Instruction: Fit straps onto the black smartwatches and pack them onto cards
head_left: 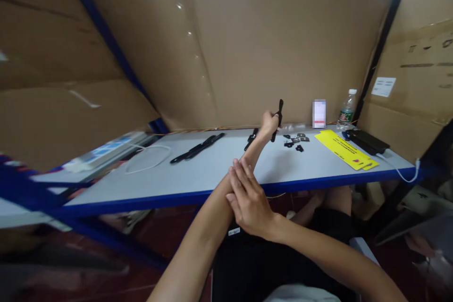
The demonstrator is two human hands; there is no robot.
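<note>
Reaching over the table, my left hand (270, 122) is closed around a long, narrow black part (281, 106) held tilted near the cardboard back wall. Its exact kind cannot be made out. My right hand (249, 200) lies with fingers stretched out against my left forearm, near the table's front edge, and holds nothing. Beneath my left wrist is another black part (252, 138), partly covered by the arm. Several small dark pieces (296, 140) are scattered to the right of my left hand. Farther left, long black parts (197, 148) lie together on the white tabletop (148, 181).
A phone (319, 114) with a blurred screen leans at the back, beside a water bottle (347, 109). Yellow printed cards (343, 148) and a black box-like device (368, 141) with a white cable are at right. A power strip (106, 151) is at left. Cardboard surrounds the table.
</note>
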